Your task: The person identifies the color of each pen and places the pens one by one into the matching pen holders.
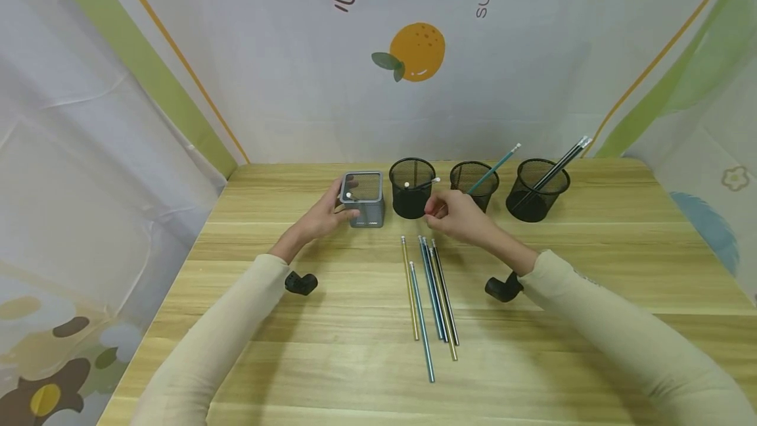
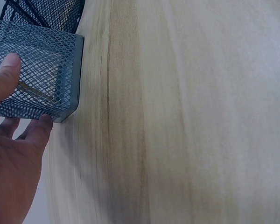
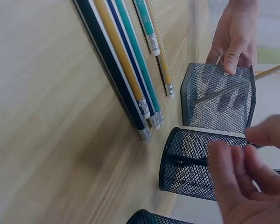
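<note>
My left hand holds a grey square mesh pen cup, thumb on the near side and fingers along its left side. A yellow pencil leans inside that cup. My right hand hovers by a round black mesh cup, which contains dark pencils. Its fingers are loosely bent, and nothing shows between thumb and fingertips in the right wrist view. Nearer me, several pencils lie on the table with their eraser ends pointing away: gold, teal, blue and black. A single teal pencil lies slightly apart.
To the right stand another black mesh cup with a teal pencil and a black mesh cup with dark pencils. A printed curtain hangs behind the wooden table. Black wrist devices sit at both wrists.
</note>
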{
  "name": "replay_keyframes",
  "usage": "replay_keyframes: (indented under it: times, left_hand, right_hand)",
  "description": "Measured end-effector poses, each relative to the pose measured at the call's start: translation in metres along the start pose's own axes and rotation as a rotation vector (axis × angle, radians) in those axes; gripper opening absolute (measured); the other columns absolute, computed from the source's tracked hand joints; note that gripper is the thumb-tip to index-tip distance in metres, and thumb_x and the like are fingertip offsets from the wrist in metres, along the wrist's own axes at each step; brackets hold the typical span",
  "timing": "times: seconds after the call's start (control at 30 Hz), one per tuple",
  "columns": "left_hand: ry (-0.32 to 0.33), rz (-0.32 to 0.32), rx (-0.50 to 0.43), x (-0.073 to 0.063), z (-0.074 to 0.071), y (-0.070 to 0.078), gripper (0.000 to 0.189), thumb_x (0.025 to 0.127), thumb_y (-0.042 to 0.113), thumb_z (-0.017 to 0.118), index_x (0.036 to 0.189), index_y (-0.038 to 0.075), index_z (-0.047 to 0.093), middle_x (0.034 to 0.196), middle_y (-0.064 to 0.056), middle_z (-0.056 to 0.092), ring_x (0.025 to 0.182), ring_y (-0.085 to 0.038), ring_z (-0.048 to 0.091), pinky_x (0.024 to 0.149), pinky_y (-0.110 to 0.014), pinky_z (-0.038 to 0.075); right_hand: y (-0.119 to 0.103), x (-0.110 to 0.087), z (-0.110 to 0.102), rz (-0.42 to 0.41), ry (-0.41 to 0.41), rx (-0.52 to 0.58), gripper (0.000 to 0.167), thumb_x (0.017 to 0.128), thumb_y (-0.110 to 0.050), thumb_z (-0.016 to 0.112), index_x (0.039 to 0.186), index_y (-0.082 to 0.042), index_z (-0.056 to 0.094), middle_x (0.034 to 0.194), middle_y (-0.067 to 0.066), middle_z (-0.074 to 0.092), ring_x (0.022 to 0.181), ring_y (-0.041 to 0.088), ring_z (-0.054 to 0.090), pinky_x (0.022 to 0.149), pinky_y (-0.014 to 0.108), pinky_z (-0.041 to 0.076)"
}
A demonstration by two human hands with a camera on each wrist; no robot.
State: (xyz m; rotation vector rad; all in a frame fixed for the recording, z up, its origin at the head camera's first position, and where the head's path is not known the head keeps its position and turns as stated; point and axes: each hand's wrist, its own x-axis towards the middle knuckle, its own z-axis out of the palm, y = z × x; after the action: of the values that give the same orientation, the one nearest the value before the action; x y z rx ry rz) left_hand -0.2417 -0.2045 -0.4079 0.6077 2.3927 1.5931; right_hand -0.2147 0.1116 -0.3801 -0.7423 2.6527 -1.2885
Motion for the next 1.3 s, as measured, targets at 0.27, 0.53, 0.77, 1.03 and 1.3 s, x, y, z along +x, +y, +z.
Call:
replay_keyframes:
  times: [0.27,0.53,0.77,1.03,1.3]
  left_hand:
    - [-0.001,-0.003,-0.011,-0.001,0.0,0.004,0.071,0.1,-0.002,0.06,0.158,0.001,0.02,0.159,-0.022,0.026,0.144,-0.047,0.026,0.116,-0.054,0.028]
    - [0.002,-0.006,0.004,-0.001,0.0,0.004,0.071,0.1,-0.004,0.06,0.157,-0.001,0.018,0.158,-0.023,0.027,0.144,-0.047,0.027,0.116,-0.053,0.028]
    - [0.002,-0.002,0.007,0.0,0.0,0.002,0.071,0.1,-0.005,0.06,0.157,-0.002,0.018,0.158,-0.023,0.026,0.144,-0.047,0.026,0.116,-0.053,0.028]
    - [0.002,-0.003,0.009,-0.001,0.001,0.002,0.071,0.099,-0.004,0.061,0.157,-0.001,0.019,0.158,-0.022,0.027,0.144,-0.047,0.026,0.116,-0.054,0.028]
    - [0.001,0.009,0.008,-0.001,0.0,0.003,0.07,0.099,-0.003,0.061,0.157,-0.001,0.02,0.159,-0.023,0.026,0.144,-0.048,0.026,0.116,-0.054,0.027]
  right_hand:
    - [0.002,-0.006,-0.001,0.066,-0.152,-0.121,0.01,0.09,-0.009,0.068,0.096,-0.002,0.063,0.086,0.005,0.066,0.079,0.02,0.064,0.072,0.036,0.055]
    - [0.006,-0.013,0.001,0.266,-0.385,-0.152,0.016,0.092,-0.014,0.073,0.079,-0.005,0.068,0.065,0.005,0.069,0.062,0.018,0.067,0.064,0.03,0.055]
    - [0.01,-0.022,0.006,0.25,-0.476,-0.106,0.024,0.091,-0.006,0.072,0.067,-0.004,0.069,0.056,0.006,0.066,0.054,0.019,0.068,0.063,0.026,0.058]
    - [0.009,-0.024,0.01,0.292,-0.461,-0.124,0.025,0.09,-0.004,0.074,0.065,-0.004,0.069,0.055,0.005,0.066,0.05,0.016,0.067,0.054,0.024,0.057]
    - [0.005,-0.023,0.012,0.348,-0.456,-0.119,0.022,0.089,-0.004,0.073,0.067,-0.003,0.069,0.057,0.005,0.067,0.051,0.015,0.067,0.054,0.024,0.058]
